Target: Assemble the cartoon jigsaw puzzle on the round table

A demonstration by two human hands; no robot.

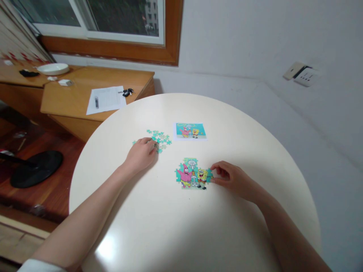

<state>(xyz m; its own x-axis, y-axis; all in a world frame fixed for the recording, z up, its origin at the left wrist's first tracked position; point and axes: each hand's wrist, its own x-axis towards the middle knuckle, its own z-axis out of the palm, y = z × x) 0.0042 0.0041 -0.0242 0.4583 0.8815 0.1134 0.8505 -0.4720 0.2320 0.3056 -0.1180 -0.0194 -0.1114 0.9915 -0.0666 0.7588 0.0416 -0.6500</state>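
A partly joined jigsaw puzzle [187, 175] with cartoon figures lies flat on the round white table [159, 226]. At its right edge, my right hand [231, 177] has thumb and index finger closed about a teal puzzle piece [210, 175]. My left hand [142, 153] rests over a heap of loose puzzle pieces [161, 138], to the upper left of the puzzle. Its fingers curl down among the pieces, and what they hold, if anything, is hidden. Beyond the joined part lies the printed reference picture [191, 131], showing the same figures.
A wooden cabinet [138, 81] stands past the table's far left edge, bearing a sheet of paper [106, 99], keys [128, 92] and a white plate [53, 68]. A black round base [36, 170] is on the floor at left. The wall [326, 124] runs along the right.
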